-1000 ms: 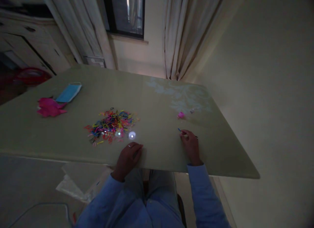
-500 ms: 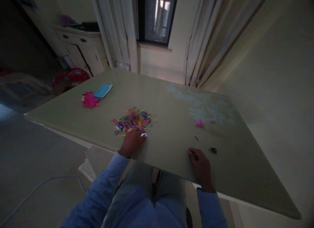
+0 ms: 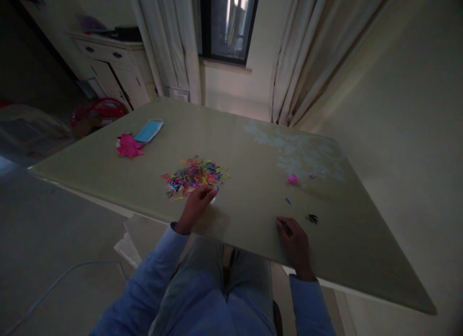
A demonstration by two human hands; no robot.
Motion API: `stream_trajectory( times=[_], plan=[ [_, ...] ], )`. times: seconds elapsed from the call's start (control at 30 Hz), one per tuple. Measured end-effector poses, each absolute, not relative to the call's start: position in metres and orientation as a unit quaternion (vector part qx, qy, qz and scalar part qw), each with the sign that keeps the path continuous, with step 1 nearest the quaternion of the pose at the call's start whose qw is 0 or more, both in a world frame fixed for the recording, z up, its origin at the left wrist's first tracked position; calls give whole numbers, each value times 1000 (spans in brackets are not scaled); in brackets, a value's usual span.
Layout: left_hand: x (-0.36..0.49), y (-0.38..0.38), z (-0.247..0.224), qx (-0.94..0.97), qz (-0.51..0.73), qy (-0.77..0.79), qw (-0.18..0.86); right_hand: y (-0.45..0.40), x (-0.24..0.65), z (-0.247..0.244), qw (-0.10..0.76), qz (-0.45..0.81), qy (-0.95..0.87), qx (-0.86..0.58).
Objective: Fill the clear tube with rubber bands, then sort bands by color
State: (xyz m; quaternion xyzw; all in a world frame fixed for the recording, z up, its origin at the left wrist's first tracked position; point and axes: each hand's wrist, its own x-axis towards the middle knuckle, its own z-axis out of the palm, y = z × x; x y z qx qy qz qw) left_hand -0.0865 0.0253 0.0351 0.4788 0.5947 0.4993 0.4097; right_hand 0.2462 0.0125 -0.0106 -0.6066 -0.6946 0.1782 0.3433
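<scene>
A heap of small multicoloured elastic bands (image 3: 193,175) lies left of centre on the table (image 3: 246,201). At its near right edge, my left hand (image 3: 197,206) is raised slightly, thumb and fingertips pinched on a small blue band (image 3: 217,188). My right hand (image 3: 295,242) rests by the table's near edge with its fingers curled in; something dark shows inside the curl, too unclear to name. Beyond its fingertips lies a single blue band (image 3: 288,201). Just to its right is a small cluster of black bands (image 3: 312,218).
A blue face mask (image 3: 149,131) and a crumpled bright pink piece (image 3: 130,146) lie at the far left. Farther right sit a small pink bunch (image 3: 292,179) and a clear scrap (image 3: 317,175). Curtains (image 3: 170,46) and a white cabinet (image 3: 112,70) stand behind the table.
My left hand has lifted a little from the edge of the heap, and a blue band now shows at its fingertips. My right hand has hardly moved.
</scene>
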Motion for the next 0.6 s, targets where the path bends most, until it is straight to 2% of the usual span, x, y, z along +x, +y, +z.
stream_trajectory(
  times=[0.07, 0.17, 0.4, 0.6],
  plan=[
    [-77, 16, 45, 345, 569, 480, 572, 13, 246, -12, 343, 174, -699, -603],
    [-56, 5, 59, 240, 576, 360, 694, 12, 246, -13, 346, 169, -699, -602],
    [-10, 0, 86, 197, 528, 280, 778, 9, 241, -10, 346, 164, -708, -593],
    [18, 5, 94, 242, 490, 295, 784, 7, 238, -8, 350, 169, -707, -591]
  ],
)
